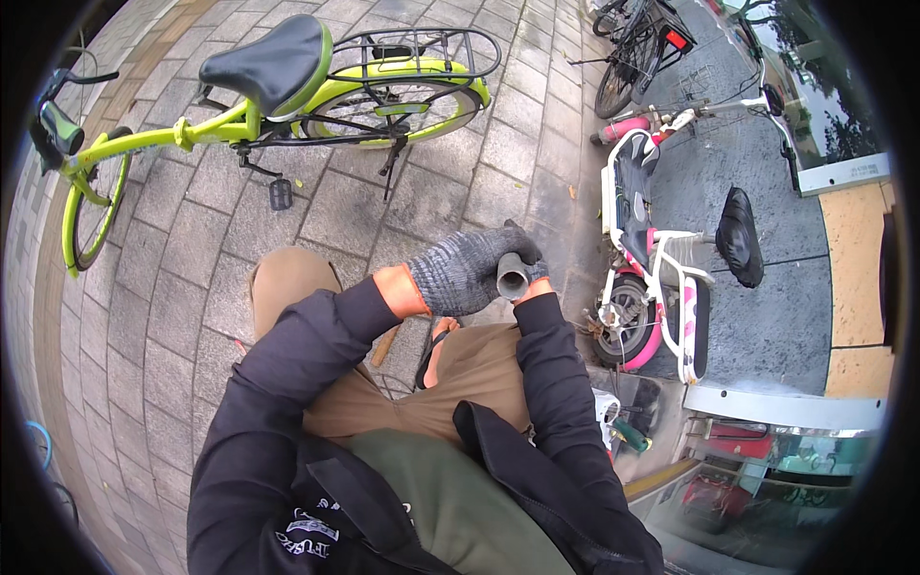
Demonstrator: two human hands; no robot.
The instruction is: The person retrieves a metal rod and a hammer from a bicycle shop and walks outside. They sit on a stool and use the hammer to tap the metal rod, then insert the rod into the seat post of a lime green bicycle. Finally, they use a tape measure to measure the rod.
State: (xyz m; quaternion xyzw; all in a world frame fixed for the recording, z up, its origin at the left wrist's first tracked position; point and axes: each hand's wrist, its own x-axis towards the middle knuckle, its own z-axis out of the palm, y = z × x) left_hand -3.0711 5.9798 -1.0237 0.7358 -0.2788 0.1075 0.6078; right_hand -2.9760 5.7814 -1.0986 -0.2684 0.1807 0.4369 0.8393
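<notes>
Grey knit gloves with orange cuffs cover both my hands, which meet in front of my knees. A short grey tube sits between them, its round hollow end facing up toward me. My left hand is closed around the tube from the left. On the other side, my right hand is pressed against it, with most of its fingers hidden behind the tube and the left glove. The tube's far end is out of sight. Below the hands, a brown wooden stick-like handle lies on the paving by my sandalled foot.
A lime-green bicycle stands ahead on the left. To the right is a white and pink electric scooter, with a black bicycle beyond it. A green-handled tool lies near my right side, beside a glass front.
</notes>
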